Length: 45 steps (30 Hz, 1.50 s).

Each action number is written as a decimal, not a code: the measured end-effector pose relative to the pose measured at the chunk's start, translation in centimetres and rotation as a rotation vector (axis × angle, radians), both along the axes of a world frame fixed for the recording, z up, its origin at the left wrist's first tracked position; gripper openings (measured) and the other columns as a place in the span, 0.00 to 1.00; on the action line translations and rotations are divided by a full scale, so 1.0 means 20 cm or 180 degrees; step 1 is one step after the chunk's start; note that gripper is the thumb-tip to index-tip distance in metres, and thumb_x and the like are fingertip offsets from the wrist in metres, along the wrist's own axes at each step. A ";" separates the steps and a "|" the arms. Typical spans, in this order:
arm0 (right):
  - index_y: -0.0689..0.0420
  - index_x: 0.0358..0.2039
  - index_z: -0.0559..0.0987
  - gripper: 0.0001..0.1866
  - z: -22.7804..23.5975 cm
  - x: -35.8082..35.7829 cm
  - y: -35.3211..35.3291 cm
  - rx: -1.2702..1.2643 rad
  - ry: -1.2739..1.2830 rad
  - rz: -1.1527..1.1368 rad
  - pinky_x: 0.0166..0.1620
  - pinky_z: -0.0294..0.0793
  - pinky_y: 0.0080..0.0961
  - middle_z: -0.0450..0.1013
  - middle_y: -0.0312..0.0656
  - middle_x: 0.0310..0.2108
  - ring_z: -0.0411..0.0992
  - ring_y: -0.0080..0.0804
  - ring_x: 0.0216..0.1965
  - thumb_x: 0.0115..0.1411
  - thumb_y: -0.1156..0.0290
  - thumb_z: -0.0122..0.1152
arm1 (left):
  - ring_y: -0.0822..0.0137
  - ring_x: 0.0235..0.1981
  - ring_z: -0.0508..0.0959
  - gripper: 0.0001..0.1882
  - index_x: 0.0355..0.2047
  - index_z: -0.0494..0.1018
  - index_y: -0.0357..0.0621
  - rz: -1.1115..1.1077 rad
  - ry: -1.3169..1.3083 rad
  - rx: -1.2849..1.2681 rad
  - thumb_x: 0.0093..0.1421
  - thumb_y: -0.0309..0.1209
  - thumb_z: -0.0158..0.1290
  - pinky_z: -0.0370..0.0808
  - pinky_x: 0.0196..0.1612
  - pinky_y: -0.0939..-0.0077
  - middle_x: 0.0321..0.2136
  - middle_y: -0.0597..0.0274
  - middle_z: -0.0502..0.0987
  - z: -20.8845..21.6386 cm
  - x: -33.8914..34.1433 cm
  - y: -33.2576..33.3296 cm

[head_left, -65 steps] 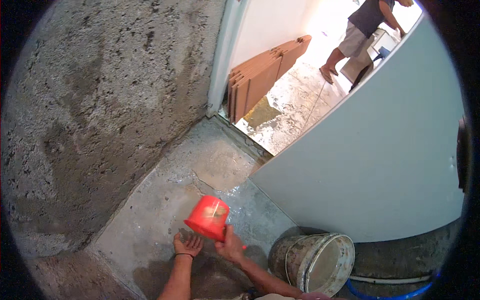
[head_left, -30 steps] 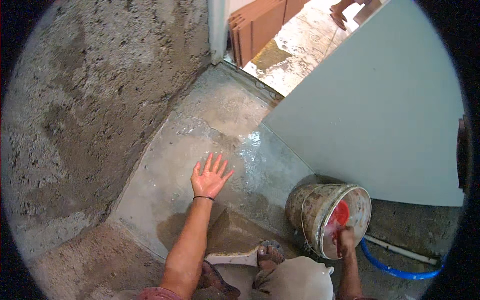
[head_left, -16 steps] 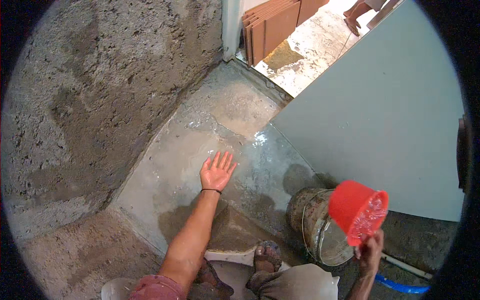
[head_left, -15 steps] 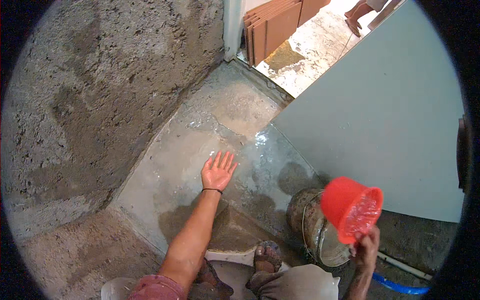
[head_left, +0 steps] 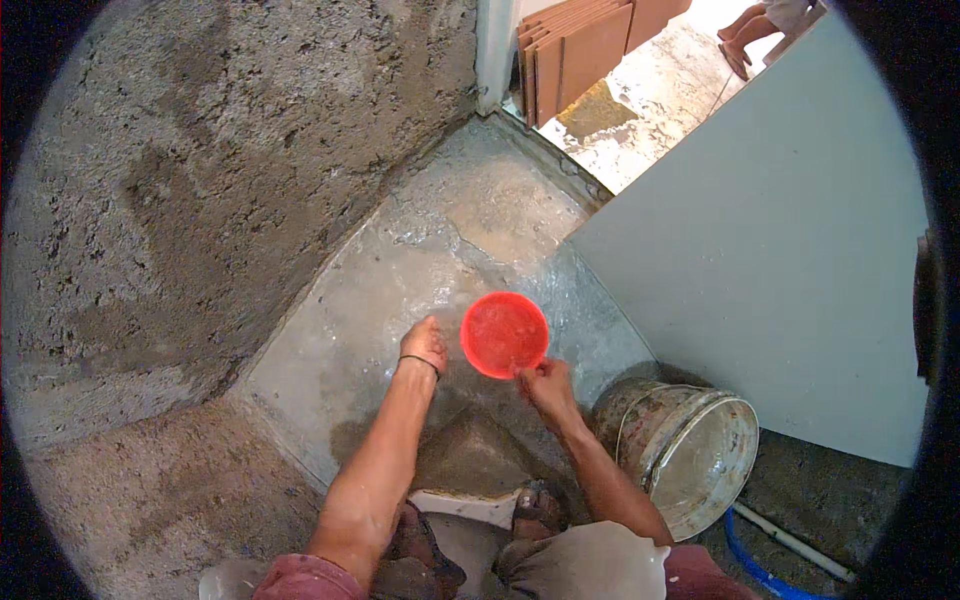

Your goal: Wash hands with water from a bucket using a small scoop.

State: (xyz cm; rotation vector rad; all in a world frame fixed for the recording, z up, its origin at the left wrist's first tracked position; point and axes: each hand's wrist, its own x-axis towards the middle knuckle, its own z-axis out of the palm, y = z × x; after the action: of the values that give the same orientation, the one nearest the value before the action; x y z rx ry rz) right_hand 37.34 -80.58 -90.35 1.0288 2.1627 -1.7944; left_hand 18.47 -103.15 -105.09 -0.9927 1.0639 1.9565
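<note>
My right hand grips a red plastic mug at the near right of its rim. The round mouth of the mug faces up toward me over the wet floor; I cannot tell how much water is inside. Just left of the mug, apart from it, my left hand has its fingers curled in and holds nothing I can see. A dark band circles that wrist. To the right of my right forearm stands a stained bucket with a pale inside and a wire handle.
A rough cement wall rises at left, a grey door panel at right. Brown tiles lean by the doorway; another person's legs show beyond. A blue hose and white pipe lie near the bucket.
My right hand has brought the mug from above the bucket left to the middle, its mouth turning toward me. My left hand was spread palm up; its fingers are now curled.
</note>
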 end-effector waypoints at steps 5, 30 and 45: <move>0.65 0.33 0.81 0.15 -0.34 0.03 0.25 0.0384 -0.1054 -0.0326 0.24 0.74 0.34 0.77 0.45 0.21 0.76 0.32 0.20 0.56 0.64 0.65 | 0.68 0.27 0.69 0.09 0.21 0.63 0.51 -0.0581 -0.0231 -0.0217 0.55 0.32 0.52 0.67 0.33 0.66 0.21 0.67 0.67 0.38 0.19 0.20; 0.69 0.50 0.72 0.18 0.32 -0.51 -0.11 -0.6038 0.2160 -0.1315 0.65 0.66 0.49 0.56 0.65 0.65 0.55 0.61 0.68 0.67 0.68 0.49 | 0.54 0.53 0.74 0.30 0.56 0.67 0.39 -0.0120 0.1093 0.2350 0.66 0.52 0.47 0.67 0.61 0.58 0.52 0.52 0.74 1.11 0.26 0.64; 0.69 0.60 0.66 0.27 -0.26 -1.00 0.09 0.3990 0.0912 0.1566 0.68 0.52 0.58 0.57 0.63 0.66 0.53 0.57 0.69 0.64 0.67 0.51 | 0.38 0.71 0.49 0.22 0.54 0.78 0.48 -0.3362 0.5336 -0.1221 0.66 0.42 0.46 0.33 0.71 0.40 0.67 0.45 0.62 1.52 0.81 0.98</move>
State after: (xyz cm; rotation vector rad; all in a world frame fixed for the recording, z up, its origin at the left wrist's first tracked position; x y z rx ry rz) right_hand 17.41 -78.69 -95.61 0.2189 3.3262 -0.2466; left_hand 34.70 -83.52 -74.61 1.2861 2.1360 1.2845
